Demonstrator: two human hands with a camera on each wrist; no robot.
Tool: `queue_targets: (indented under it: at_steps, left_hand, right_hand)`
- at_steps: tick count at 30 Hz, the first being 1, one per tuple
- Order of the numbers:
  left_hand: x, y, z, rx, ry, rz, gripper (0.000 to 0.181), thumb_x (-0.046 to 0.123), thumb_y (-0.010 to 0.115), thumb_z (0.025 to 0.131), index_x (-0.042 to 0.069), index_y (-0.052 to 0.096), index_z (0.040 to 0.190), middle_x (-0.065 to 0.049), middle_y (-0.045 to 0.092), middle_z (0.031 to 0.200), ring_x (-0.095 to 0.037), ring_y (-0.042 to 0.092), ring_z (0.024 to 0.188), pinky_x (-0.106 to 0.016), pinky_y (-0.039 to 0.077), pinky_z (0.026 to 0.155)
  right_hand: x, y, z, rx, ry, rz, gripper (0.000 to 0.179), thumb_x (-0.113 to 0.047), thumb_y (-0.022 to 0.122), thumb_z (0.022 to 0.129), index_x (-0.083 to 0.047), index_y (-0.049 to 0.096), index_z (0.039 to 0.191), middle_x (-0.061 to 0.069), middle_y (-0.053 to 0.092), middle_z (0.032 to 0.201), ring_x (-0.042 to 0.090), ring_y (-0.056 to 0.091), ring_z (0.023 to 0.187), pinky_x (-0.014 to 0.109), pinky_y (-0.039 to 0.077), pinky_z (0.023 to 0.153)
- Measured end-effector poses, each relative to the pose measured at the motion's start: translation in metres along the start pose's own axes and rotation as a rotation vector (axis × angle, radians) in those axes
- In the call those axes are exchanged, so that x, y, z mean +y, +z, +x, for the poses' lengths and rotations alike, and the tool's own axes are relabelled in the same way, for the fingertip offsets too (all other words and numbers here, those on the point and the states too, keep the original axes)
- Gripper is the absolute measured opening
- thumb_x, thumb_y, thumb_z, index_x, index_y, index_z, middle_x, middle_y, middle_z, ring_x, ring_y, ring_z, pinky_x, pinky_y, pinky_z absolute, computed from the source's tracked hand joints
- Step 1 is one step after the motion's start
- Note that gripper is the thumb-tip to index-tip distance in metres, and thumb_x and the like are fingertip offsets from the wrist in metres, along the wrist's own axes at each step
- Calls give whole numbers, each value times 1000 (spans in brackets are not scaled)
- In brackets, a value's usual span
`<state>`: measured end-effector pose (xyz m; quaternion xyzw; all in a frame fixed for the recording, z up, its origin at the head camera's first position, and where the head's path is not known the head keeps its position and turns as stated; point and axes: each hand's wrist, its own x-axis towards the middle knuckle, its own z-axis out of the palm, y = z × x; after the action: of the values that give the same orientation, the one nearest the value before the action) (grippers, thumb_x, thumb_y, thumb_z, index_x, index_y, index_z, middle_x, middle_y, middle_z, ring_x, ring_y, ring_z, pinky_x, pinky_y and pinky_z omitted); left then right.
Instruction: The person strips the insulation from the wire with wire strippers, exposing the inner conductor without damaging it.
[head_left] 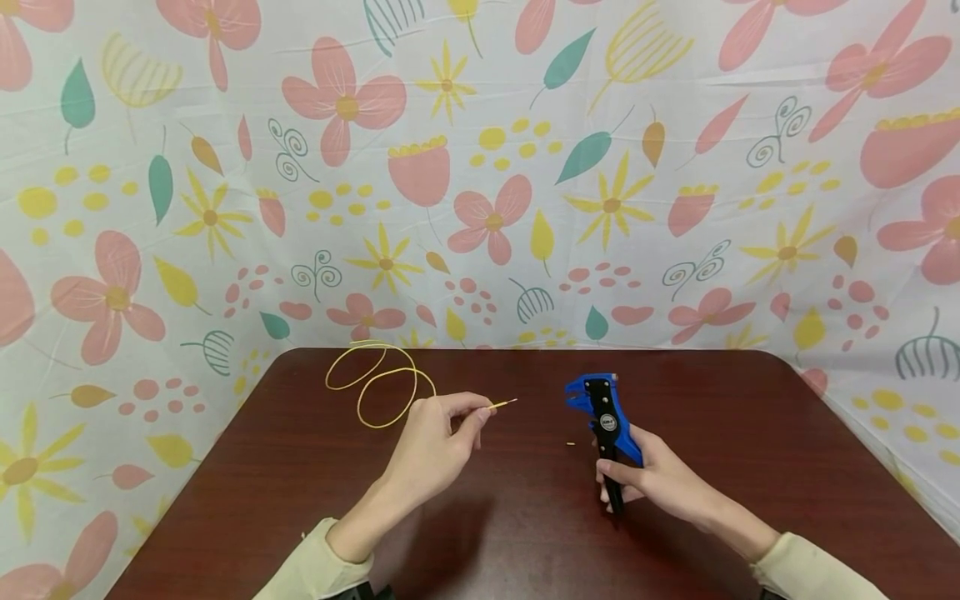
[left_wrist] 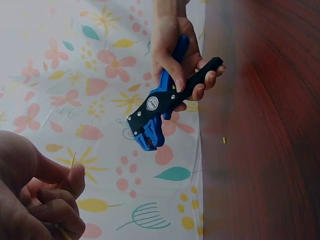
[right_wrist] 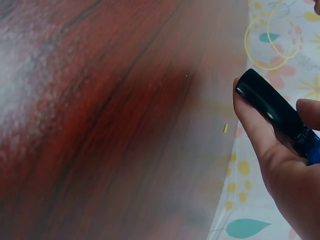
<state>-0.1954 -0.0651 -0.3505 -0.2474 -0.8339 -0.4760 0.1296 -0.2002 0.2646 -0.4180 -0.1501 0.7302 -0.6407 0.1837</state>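
My left hand point(head_left: 435, 437) pinches a thin yellow wire point(head_left: 393, 371) near one end, between thumb and fingers. That end points right and its tip looks bare; the rest loops behind the hand. To the right, my right hand point(head_left: 652, 479) grips a blue and black wire stripper point(head_left: 606, 421) by its handles, its blue jaws up and apart from the wire. In the left wrist view the stripper point(left_wrist: 152, 107) shows jaws with nothing between them. A short yellow piece of insulation point(head_left: 571, 443) lies on the table, left of the stripper.
The dark reddish-brown wooden table point(head_left: 525, 533) spans the space under both hands. Behind its far edge hangs a white cloth point(head_left: 480, 250) printed with flowers and leaves.
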Motion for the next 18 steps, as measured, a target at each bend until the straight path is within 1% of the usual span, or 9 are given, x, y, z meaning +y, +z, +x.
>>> queue_targets:
  at_steps: [3,5,9,12,15,18]
  left_hand:
    - [0,0,0,-8,-20,-11,12,7,68,102,11,79,104,5,63,63,-7,55,52,-26,45,54]
    - [1,0,-1,-10,-31,-11,12,8,68,102,11,79,105,9,62,65,-7,55,55,-26,47,56]
    - [1,0,0,-18,-45,-6,11,10,69,102,13,79,106,13,60,66,-7,54,57,-26,46,57]
    - [2,0,-1,-24,-61,-17,11,10,68,102,13,78,106,9,61,65,-7,56,54,-26,45,53]
    - [2,-1,-1,-27,-68,-29,12,9,66,103,13,77,105,5,63,65,-8,58,52,-26,45,51]
    - [1,-1,-1,-24,-58,-22,13,8,64,102,13,75,104,3,64,66,-8,57,52,-26,44,52]
  right_hand:
    - [-2,0,-1,-5,-7,-7,57,-12,58,109,14,27,149,30,63,106,44,71,93,55,61,81]
    - [-2,1,-1,-6,-10,-25,56,-12,58,110,14,27,149,32,63,109,44,71,98,54,61,81]
    - [-3,2,-1,-15,-25,-83,56,-17,57,111,13,30,149,29,65,117,41,71,106,51,62,80]
    - [-4,3,0,-24,-47,-109,56,-18,56,111,13,31,150,27,64,122,42,70,109,52,62,77]
    - [-5,4,-1,-20,-52,-95,58,-18,56,111,12,28,152,28,62,124,45,70,108,54,62,76]
    - [-7,5,-3,-3,-53,-88,58,-17,57,111,13,28,151,29,61,125,47,70,109,53,62,77]
